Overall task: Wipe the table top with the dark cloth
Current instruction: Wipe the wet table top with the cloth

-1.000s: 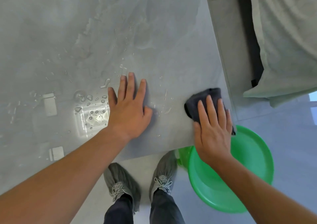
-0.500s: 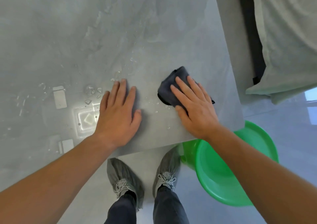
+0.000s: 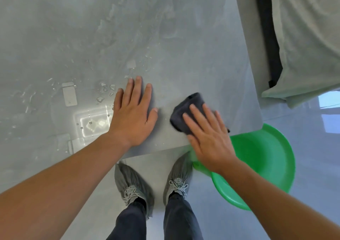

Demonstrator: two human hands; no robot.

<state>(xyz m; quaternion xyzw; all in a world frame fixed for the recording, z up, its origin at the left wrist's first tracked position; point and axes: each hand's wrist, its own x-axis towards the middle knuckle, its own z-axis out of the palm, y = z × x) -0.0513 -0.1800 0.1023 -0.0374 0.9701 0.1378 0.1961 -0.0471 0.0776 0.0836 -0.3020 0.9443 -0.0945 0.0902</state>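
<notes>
Dark cloth [image 3: 187,111]: soft, light, bunches easily. Pressed flat under right hand [image 3: 207,135], fingers spread; left hand [image 3: 133,114] splayed on table top [image 3: 165,37].

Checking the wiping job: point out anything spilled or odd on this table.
Water drops sit on the table top beyond the left hand, unwiped. The right hand presses the dark cloth near the table corner, above a green basin on the floor. Nothing looks damaged.

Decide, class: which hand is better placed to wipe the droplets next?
Right hand: it presses the dark cloth. The left hand lies flat and bare beside the water droplets.
</notes>
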